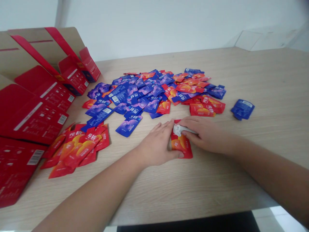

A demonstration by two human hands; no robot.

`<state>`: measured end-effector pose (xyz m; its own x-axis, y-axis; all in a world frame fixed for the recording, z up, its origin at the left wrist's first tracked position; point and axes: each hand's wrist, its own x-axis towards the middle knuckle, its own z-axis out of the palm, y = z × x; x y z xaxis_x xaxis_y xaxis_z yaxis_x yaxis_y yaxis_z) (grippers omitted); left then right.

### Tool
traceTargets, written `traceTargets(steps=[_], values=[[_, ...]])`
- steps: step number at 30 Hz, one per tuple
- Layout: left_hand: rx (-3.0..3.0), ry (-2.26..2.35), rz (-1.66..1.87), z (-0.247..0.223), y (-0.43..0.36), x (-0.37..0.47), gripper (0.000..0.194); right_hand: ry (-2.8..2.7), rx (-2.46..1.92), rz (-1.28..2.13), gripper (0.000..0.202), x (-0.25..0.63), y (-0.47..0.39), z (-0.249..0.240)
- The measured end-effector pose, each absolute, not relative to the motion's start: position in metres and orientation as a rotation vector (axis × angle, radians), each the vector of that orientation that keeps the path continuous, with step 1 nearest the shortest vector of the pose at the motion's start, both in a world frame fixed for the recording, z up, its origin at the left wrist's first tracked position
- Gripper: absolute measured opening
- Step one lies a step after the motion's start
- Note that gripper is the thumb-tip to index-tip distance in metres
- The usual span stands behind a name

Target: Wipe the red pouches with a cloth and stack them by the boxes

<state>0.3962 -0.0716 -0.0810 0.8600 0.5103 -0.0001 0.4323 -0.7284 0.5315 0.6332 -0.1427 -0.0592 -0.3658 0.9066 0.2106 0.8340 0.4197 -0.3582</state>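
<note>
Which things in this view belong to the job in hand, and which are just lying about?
In the job:
red packet, touched by the left hand
crumpled white item, perhaps a cloth, in the right hand

Lying about, untouched, though possibly related:
red boxes
left-side red packets
mixed packet heap
lone blue packet

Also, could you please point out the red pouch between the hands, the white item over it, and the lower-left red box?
Red pouch [182, 144], head view: its printed lower front.
White item [178, 130], head view: its broad left end.
Red box [18, 174], head view: its printed side.
</note>
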Motion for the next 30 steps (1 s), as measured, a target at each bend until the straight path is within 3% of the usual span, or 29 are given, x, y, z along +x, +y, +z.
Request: traceTargets(steps=[6, 17, 26, 30], values=[[2.52, 0.688, 0.132, -0.072, -0.073, 0.397, 0.122, -2.544, -1.235, 0.7, 0.018, 0.628, -0.154, -0.041], [2.525, 0.746, 0.066, -0.075, -0.072, 0.397, 0.129, -2.355, -1.542, 0.21, 0.025, 0.638, -0.116, -0.077], [2.605, 0.65, 0.126, -0.079, -0.073, 0.392, 0.116, -2.149, -1.598, 0.176, 0.022, 0.648, -0.114, -0.078], [2.602, 0.576, 0.131, -0.079, -0.07, 0.39, 0.129, -2.183, -1.448, 0.369, 0.027, 0.647, -0.134, -0.063]])
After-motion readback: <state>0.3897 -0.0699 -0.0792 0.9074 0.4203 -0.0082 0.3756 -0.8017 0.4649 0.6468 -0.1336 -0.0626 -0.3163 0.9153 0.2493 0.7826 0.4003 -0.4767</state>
